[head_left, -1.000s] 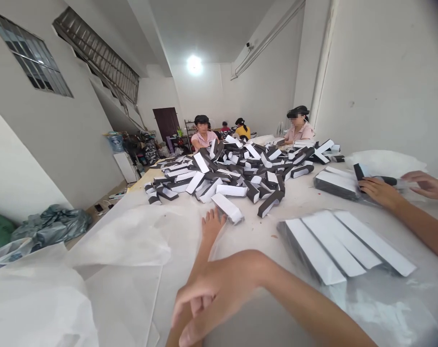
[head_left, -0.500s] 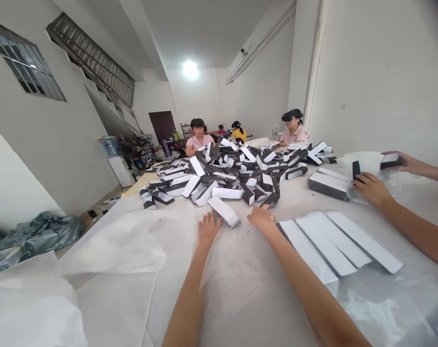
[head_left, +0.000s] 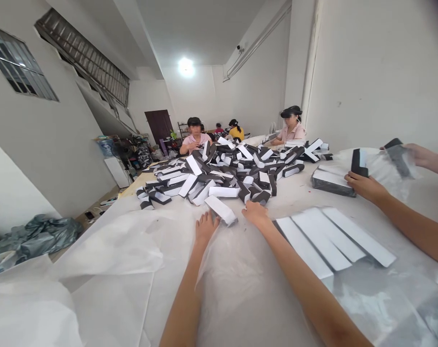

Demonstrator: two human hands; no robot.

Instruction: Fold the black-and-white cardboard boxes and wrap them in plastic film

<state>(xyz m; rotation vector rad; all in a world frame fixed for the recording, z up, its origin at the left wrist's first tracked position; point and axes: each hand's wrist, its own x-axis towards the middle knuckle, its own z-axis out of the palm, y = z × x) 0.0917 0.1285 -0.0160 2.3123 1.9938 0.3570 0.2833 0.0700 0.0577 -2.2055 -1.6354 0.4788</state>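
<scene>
My left hand [head_left: 205,227] lies open on a clear plastic bag [head_left: 233,270], fingertips beside a white-topped box [head_left: 220,210] inside it. My right hand [head_left: 255,213] is to the right of that box, at the near edge of a pile of black-and-white boxes [head_left: 222,168]. Its fingers are curled, with their tips turned away from view, and whatever they hold is hidden. A dark box [head_left: 261,198] lies just beyond them.
Right of my forearm lies a bagged row of white-topped boxes [head_left: 323,238]. A co-worker's hands [head_left: 370,189] handle dark boxes and plastic at the right, beside another bagged stack [head_left: 332,183]. Loose white sheeting [head_left: 106,250] covers the left. Two people sit beyond the pile.
My left hand stays beside the bagged box. My right hand's fingers have drawn in slightly from the dark box. At the right, the co-worker's hands have raised and tilted their boxes.
</scene>
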